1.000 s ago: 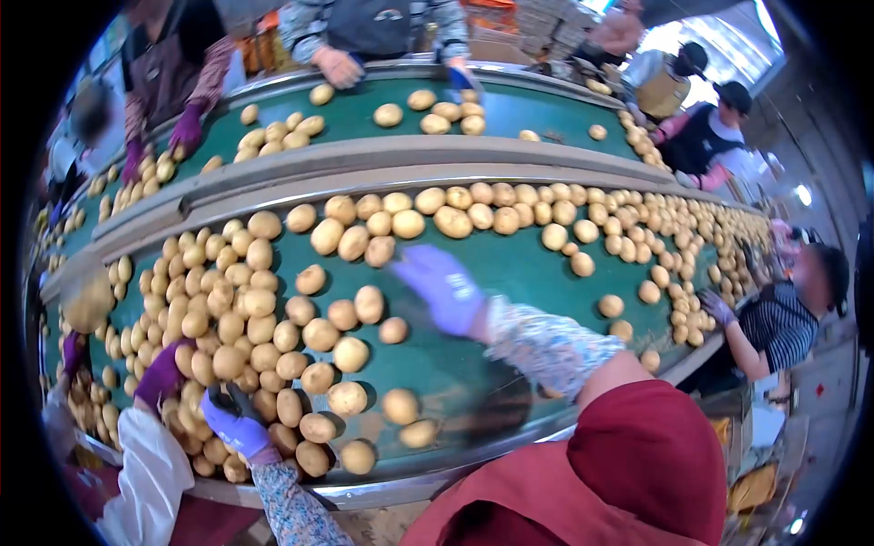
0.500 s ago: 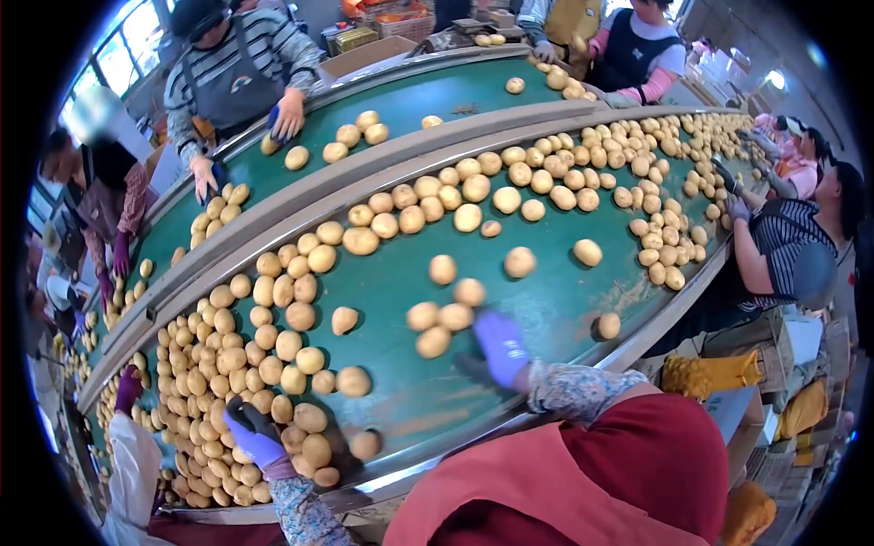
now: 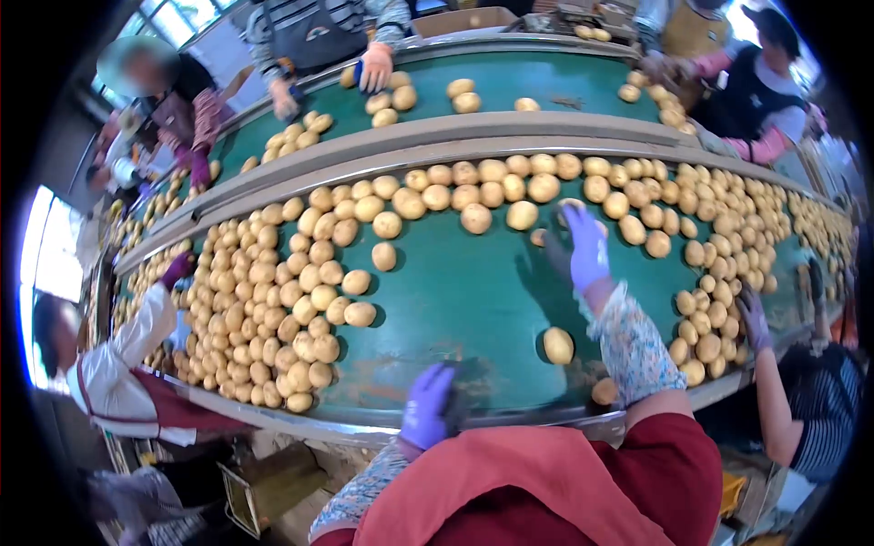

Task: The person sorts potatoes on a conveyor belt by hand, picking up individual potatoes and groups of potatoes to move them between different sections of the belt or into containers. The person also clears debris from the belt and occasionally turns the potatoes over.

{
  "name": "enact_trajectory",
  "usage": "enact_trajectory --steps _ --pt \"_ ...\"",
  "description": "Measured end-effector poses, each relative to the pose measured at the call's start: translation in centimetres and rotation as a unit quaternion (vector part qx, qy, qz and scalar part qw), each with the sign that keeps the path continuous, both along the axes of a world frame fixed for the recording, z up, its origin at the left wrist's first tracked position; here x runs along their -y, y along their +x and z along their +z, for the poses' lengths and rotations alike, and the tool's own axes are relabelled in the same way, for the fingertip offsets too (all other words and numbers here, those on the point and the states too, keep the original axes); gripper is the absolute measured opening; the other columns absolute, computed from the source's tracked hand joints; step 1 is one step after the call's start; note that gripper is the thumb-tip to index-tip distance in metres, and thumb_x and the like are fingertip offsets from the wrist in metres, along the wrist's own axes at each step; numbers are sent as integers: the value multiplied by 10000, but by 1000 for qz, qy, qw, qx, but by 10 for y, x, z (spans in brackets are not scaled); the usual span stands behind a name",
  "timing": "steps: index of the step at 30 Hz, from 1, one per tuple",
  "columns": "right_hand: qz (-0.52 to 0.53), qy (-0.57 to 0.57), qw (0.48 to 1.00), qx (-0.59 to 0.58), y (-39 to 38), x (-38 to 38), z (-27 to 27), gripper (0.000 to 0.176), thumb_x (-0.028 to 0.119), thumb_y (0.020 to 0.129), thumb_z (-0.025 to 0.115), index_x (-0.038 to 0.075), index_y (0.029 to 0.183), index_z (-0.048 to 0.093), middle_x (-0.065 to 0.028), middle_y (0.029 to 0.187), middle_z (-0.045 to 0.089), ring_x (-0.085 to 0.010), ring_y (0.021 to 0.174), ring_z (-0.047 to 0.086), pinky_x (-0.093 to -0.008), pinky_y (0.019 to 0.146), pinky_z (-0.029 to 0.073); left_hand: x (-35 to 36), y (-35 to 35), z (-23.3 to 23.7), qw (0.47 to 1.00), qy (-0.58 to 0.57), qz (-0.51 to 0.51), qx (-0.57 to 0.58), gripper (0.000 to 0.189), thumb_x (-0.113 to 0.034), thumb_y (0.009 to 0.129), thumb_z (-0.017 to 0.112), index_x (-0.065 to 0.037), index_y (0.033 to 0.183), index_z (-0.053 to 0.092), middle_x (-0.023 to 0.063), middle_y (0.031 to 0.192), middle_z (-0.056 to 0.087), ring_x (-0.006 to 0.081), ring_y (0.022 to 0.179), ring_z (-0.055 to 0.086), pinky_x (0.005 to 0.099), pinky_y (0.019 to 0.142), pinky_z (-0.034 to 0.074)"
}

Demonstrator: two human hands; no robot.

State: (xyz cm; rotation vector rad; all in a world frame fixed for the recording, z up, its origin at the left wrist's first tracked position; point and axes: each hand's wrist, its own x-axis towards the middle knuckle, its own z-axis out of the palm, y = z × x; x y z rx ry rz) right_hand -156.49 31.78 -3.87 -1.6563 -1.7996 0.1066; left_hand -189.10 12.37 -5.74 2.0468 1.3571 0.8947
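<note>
Potato (image 3: 538, 238), small, round, tan-skinned, lies on the smooth green belt (image 3: 455, 291) at 9 o'clock of the R hand (image 3: 585, 250). That hand wears a purple rubbery glove, fingers stretched out, gripping nothing. L hand (image 3: 426, 407), same glove, is by the steel rim (image 3: 364, 428) at 6 o'clock. Its grip is too blurred to tell.

place: potato sorting plant | signs: green conveyor belts (image 3: 473, 300), loose potatoes (image 3: 273, 300), gloved workers (image 3: 309, 36) lining both sides

Bright daylight, fisheye warp, black corners
</note>
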Motion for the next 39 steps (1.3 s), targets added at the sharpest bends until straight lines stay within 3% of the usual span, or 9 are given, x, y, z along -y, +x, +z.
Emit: enact_trajectory --steps 7,14,17,21,26,33,35,36,39 --pt "-113 -250 945 179 -43 -117 -33 609 493 842 629 263 1391 501 -187 1339 549 -377 1167 612 -538 1021 415 -27 -39 5 993 -2 -94 -68 479 -157 860 691 -41 1310 574 209 1364 547 430 1228 516 504 1037 438" --pt "322 -295 883 172 -180 -37 -13 575 353 796 755 172 1299 544 -209 1151 614 -401 1032 654 -498 887 534 -90 -99 -26 971 51 -192 -135 558 -157 793 659 -75 1336 559 157 1426 499 392 1307 465 543 1073 382" --pt "395 -338 850 -80 -205 -71 15 503 351 857 730 115 1274 576 -157 1067 651 -283 995 658 -419 860 539 -114 -140 -34 961 144 -177 -158 575 -137 729 646 -107 1301 587 114 1414 516 347 1304 474 554 1062 367" --pt "128 -292 891 -324 -234 -137 31 352 292 982 606 69 1254 584 -120 1021 665 -218 921 647 -383 788 533 -126 -201 -65 961 160 -7 -224 532 -137 733 627 -183 1263 628 38 1291 583 300 1207 531 499 978 423" --pt "63 -222 936 266 -312 -110 0 458 368 892 654 118 1269 584 -203 1163 605 -404 1050 624 -484 871 516 -179 -337 -51 959 186 62 -203 375 -164 782 642 -221 1150 679 145 1367 567 380 1210 536 564 988 419" --pt "314 -422 850 -35 -331 -118 12 548 364 870 740 10 1270 617 -162 1156 675 -242 1083 645 -378 943 515 -233 -482 -70 907 195 95 -362 516 -85 799 589 -223 1295 627 41 1300 616 298 1233 550 540 1079 395" --pt "7 -449 866 -220 -358 -148 29 364 362 936 661 67 1148 692 -76 929 689 -152 807 612 -304 734 508 -238 -545 -113 918 175 109 -340 524 -24 851 529 -221 1330 610 32 1367 592 299 1288 525 492 1123 380" --pt "139 -263 877 -377 -360 -167 19 350 366 988 573 93 1182 677 -37 948 663 -109 754 560 -278 664 473 -244 -570 -127 930 133 135 -314 533 -3 872 504 -218 1352 593 36 1407 569 310 1315 506 475 1141 369" --pt "35 -357 903 -234 -404 -193 5 372 345 1002 525 138 1302 603 -76 1037 653 -197 880 620 -336 734 508 -275 -625 -116 863 133 203 -443 556 -18 892 527 -159 1429 510 127 1466 501 349 1370 446 431 1132 376"
